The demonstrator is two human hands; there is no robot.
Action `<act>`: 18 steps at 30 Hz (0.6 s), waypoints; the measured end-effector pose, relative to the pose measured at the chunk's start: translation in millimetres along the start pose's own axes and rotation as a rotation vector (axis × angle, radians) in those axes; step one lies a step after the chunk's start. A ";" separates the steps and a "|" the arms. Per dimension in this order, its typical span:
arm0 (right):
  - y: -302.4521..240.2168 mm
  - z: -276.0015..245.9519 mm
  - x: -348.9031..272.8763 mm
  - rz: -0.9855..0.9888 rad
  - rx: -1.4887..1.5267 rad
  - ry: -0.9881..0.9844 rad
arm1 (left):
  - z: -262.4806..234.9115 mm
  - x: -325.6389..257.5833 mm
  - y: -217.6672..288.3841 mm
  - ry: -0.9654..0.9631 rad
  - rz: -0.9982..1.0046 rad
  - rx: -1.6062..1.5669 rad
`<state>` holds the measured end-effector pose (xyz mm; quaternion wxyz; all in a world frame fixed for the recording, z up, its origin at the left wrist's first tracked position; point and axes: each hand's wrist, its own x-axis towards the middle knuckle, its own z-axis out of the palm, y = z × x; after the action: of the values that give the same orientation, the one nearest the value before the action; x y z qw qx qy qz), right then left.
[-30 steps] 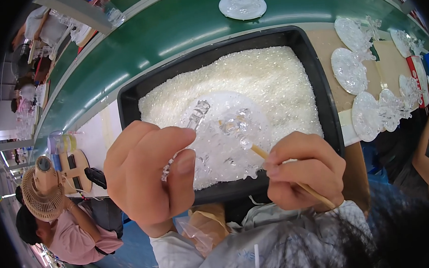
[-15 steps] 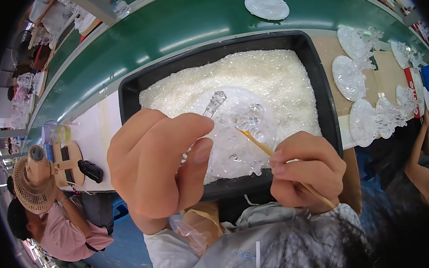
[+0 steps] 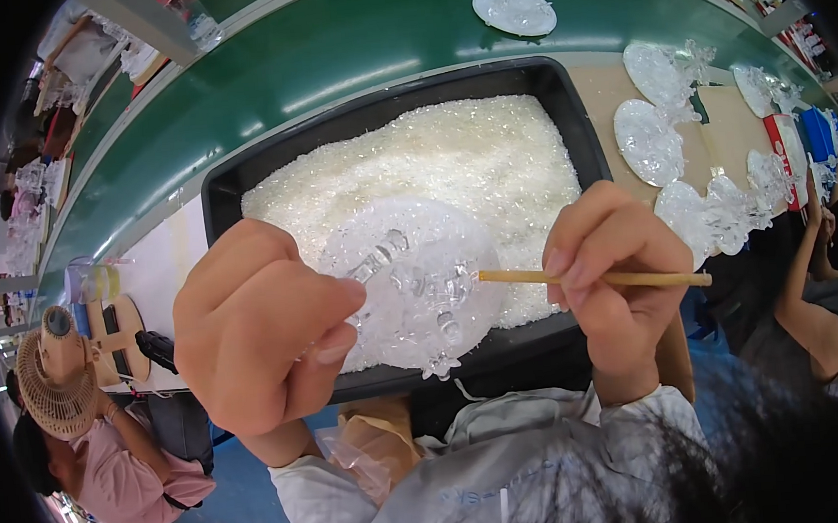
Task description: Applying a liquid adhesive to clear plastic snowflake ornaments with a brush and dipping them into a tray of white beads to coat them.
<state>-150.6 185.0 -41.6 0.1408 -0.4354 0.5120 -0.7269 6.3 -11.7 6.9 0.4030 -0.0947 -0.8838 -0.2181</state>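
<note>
My left hand (image 3: 258,321) is closed in a pinch, with a clear faceted piece (image 3: 380,254) poking out past its fingertips. In front of it is a round, frosted-clear disc (image 3: 462,244) bearing several small transparent ornaments. The disc overlaps the front rim of the tray; what bears it is hidden. My right hand (image 3: 615,282) grips a thin wooden stick (image 3: 527,276) between thumb and fingers. The stick lies nearly level, its tip beside the ornaments on the disc; I cannot tell whether it touches them.
A black tray (image 3: 580,134) full of clear granules (image 3: 488,140) lies beneath my hands. Several ornamented discs (image 3: 649,143) stand on the right, another disc (image 3: 515,12) on the green bench (image 3: 328,69) beyond. At left are a fan (image 3: 53,384) and a seated person (image 3: 132,466); another person works at right.
The stick has swung from slanting to nearly level as my right hand rose and turned. My left hand shifted slightly left, its clear piece tilting lower. The disc appears lower and further left.
</note>
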 end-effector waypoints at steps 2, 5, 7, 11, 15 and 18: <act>0.8 1.6 0.1 -0.004 -0.003 -0.010 | 0.0 -1.1 -0.7 -0.007 0.021 -0.014; 1.7 -1.7 0.5 -0.029 0.025 0.049 | -1.0 -0.9 -1.0 -0.059 0.035 -0.033; 3.8 -1.2 -0.1 -0.028 0.060 0.056 | -0.5 -1.5 -1.4 -0.060 0.024 -0.031; 6.4 -0.5 0.3 -0.042 0.043 0.015 | -2.0 -3.6 -0.1 -0.074 0.009 -0.041; 6.2 -4.8 -1.4 -0.063 0.077 0.071 | -3.1 -0.1 -0.9 -0.082 0.023 -0.036; 3.6 -4.3 -3.5 0.003 0.099 0.075 | -1.8 2.5 -2.3 -0.066 0.031 -0.021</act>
<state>-152.8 188.3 -46.8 0.1439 -0.3996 0.4809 -0.7670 5.0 -14.6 9.1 0.3760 -0.1201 -0.8926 -0.2179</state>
